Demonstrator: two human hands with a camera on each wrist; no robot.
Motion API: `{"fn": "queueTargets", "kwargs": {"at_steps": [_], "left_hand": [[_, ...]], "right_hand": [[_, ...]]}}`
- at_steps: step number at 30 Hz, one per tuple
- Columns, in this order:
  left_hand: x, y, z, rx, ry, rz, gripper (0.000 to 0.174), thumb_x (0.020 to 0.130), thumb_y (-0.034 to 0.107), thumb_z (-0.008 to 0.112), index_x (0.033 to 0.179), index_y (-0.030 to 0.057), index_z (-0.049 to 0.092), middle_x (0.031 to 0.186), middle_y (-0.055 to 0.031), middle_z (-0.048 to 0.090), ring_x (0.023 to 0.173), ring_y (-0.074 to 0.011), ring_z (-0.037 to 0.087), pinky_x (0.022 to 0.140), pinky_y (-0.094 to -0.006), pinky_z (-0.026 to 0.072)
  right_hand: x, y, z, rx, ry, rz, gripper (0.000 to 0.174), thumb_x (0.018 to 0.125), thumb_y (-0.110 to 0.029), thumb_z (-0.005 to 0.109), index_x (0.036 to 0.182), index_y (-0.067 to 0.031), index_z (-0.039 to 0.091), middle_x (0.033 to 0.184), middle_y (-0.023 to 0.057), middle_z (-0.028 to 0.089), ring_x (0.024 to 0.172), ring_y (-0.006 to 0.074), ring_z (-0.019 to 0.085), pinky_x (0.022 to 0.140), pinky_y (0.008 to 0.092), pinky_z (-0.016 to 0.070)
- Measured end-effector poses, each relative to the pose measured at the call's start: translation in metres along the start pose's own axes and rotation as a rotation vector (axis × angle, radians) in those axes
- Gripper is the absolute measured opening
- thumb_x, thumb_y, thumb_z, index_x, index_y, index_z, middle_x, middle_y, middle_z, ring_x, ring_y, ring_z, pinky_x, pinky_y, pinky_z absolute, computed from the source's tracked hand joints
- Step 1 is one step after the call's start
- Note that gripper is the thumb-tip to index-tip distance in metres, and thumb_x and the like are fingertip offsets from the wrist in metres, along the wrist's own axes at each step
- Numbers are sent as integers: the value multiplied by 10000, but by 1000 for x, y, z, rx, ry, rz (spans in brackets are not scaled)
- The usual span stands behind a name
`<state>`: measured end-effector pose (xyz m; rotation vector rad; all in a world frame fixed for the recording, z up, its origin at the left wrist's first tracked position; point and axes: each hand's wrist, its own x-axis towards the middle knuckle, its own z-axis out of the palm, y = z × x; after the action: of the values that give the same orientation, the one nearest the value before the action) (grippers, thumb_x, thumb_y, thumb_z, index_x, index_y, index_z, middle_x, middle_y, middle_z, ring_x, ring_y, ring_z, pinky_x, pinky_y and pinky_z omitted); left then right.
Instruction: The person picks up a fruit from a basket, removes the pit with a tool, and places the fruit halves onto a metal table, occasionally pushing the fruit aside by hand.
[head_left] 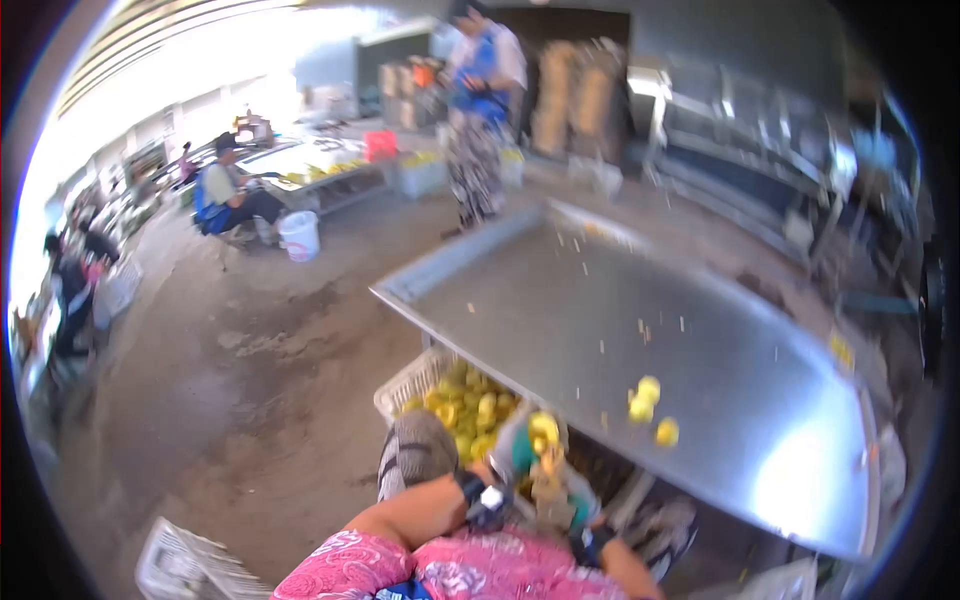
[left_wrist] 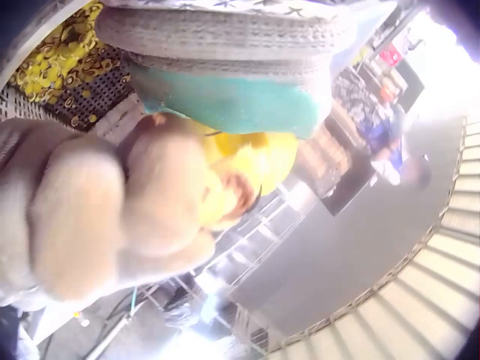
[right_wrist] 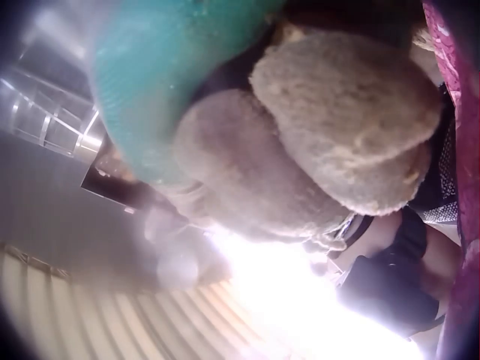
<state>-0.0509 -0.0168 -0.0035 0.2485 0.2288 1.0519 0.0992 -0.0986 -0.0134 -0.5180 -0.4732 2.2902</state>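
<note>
In the head view my gloved left hand is raised over a crate of yellow fruit pieces and grips a yellow peach-like fruit. The left wrist view shows this fruit close up, with a reddish-brown hollow, beside a green-coated part of the glove and curled pale fingers. My right hand, gloved too, is just below and right of the fruit. Its grey fingers are curled in the right wrist view; I cannot tell what they hold.
A metal table slopes across the right, with yellow fruit pieces and small slivers on it. A person stands beyond it. Another person sits by a white bucket. A pale crate is at lower left.
</note>
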Motion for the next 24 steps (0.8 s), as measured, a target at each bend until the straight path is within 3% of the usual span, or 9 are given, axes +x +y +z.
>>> {"fn": "queueTargets", "kwargs": {"at_steps": [5, 6, 10, 11, 12, 14, 19, 22, 24], "left_hand": [[28, 53, -44, 1133, 343, 490, 205, 952, 209, 602, 931, 17, 671, 966, -94, 627, 844, -194, 606, 734, -313, 501], [24, 60, -23, 1642, 287, 825, 186, 922, 183, 611, 929, 6, 668, 1026, -121, 614, 915, -232, 592, 761, -345, 496], [34, 45, 27, 2203, 113, 621, 184, 867, 201, 631, 940, 39, 678, 1033, -115, 627, 866, -296, 624, 785, -382, 524], [88, 50, -45, 2923, -159, 871, 246, 861, 274, 641, 1007, 80, 676, 1043, -110, 638, 874, -311, 638, 801, -397, 536], [74, 35, 9, 2342, -26, 648, 362, 846, 351, 645, 1117, 111, 641, 1055, -136, 640, 944, -337, 636, 835, -413, 532], [97, 9, 26, 2334, -128, 543, 539, 844, 416, 618, 1288, 120, 541, 1207, -199, 590, 1099, -373, 593, 926, -445, 502], [151, -58, 76, 2277, -328, 167, 641, 877, 499, 570, 1400, 142, 468, 1359, -201, 497, 1233, -372, 528, 1032, -444, 435], [187, -104, 82, 2356, -391, -10, 600, 875, 407, 564, 1398, 135, 452, 1352, -191, 501, 1221, -372, 538, 993, -453, 463], [198, -130, 80, 2430, -377, -81, 579, 877, 389, 572, 1380, 125, 462, 1328, -185, 518, 1209, -369, 545, 980, -456, 471]], "right_hand": [[-17, -24, 19, -682, 355, 41, 358, 980, -463, 538, 1004, -105, 540, 620, -37, 452, 424, 75, 398, 367, 233, 301], [-18, -21, -10, -822, 467, -8, 398, 967, -473, 548, 1027, -80, 544, 665, 10, 504, 496, 129, 469, 442, 285, 365], [1, 12, -105, -1489, 922, -269, 559, 940, -483, 506, 1209, 6, 531, 1079, 287, 652, 996, 412, 644, 861, 486, 487], [7, 13, -113, -1779, 684, 70, 597, 920, -511, 491, 1247, -16, 559, 1147, 275, 642, 1101, 413, 609, 905, 489, 475], [-4, 16, -109, -2096, 215, 258, 620, 898, -542, 484, 1275, -60, 585, 1209, 243, 634, 1181, 390, 577, 965, 470, 458], [11, 30, -130, -1998, 266, 660, 637, 924, -607, 397, 1342, -159, 570, 1336, 226, 565, 1261, 370, 532, 1068, 440, 388], [16, 4, -114, -1750, 466, 479, 591, 952, -499, 404, 1291, -31, 532, 1251, 300, 581, 1185, 419, 555, 991, 486, 434], [23, 50, -187, -1990, 149, 33, 475, 1003, -498, 430, 1240, -119, 589, 873, 132, 688, 830, 252, 679, 793, 432, 547], [13, 26, -148, -1890, 231, 160, 487, 1011, -436, 388, 1301, -89, 569, 1048, 239, 670, 1104, 347, 613, 985, 481, 448]]}}
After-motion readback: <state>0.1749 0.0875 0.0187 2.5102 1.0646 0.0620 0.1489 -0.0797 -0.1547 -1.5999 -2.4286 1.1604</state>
